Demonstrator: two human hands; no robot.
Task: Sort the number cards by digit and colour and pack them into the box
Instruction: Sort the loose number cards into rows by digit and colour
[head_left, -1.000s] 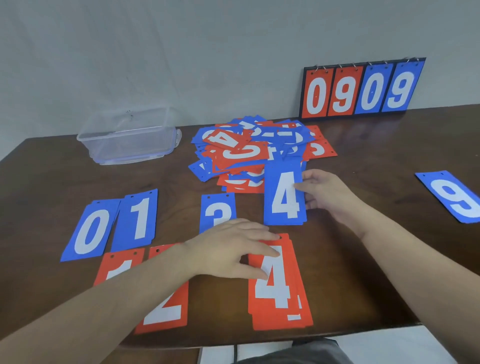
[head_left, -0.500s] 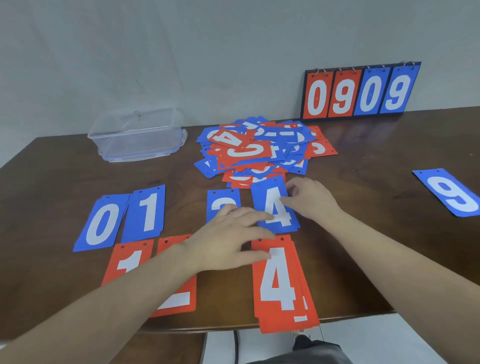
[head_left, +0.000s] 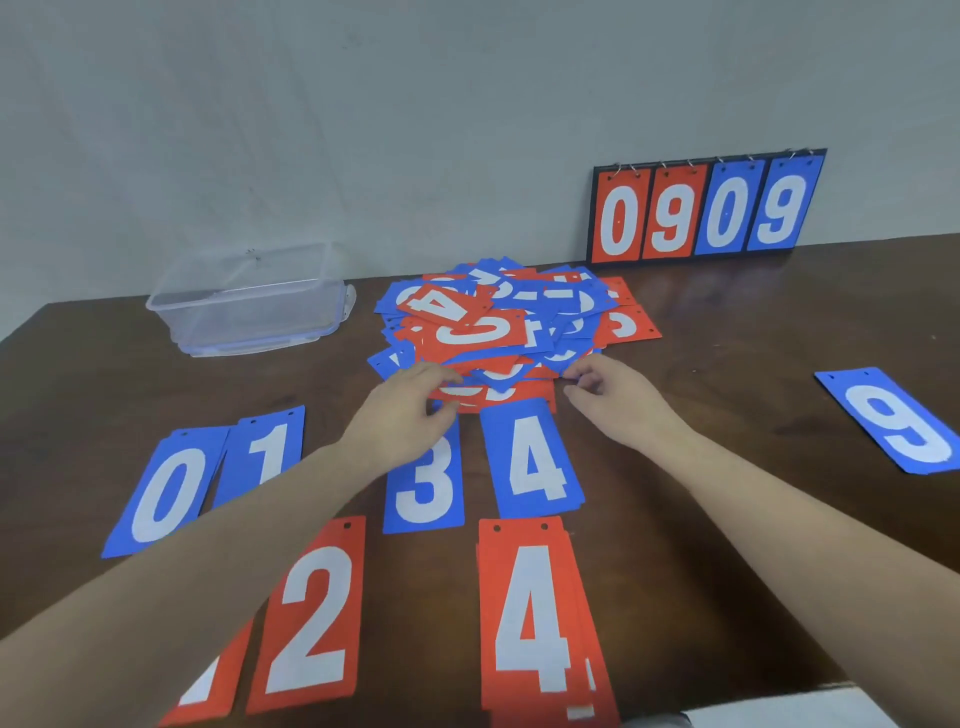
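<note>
Both hands have left the 4 stacks for the unsorted pile (head_left: 509, 327); left hand (head_left: 410, 410) and right hand (head_left: 608, 395) pinch its near-edge cards for sorting.

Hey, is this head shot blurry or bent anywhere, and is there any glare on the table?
Head view: wide-angle bending curves the table edge; soft sheen on the wood beside the clear box; the card pile looks slightly soft, the blue 4 reads sharp.

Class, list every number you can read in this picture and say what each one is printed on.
"0909": scoreboard at the wall.
"0", "1", "3", "4": blue cards laid in a row.
"9": blue card at far right.
"2", "4": red cards nearest the camera.
"4": red card atop the pile; others there unreadable.
</note>
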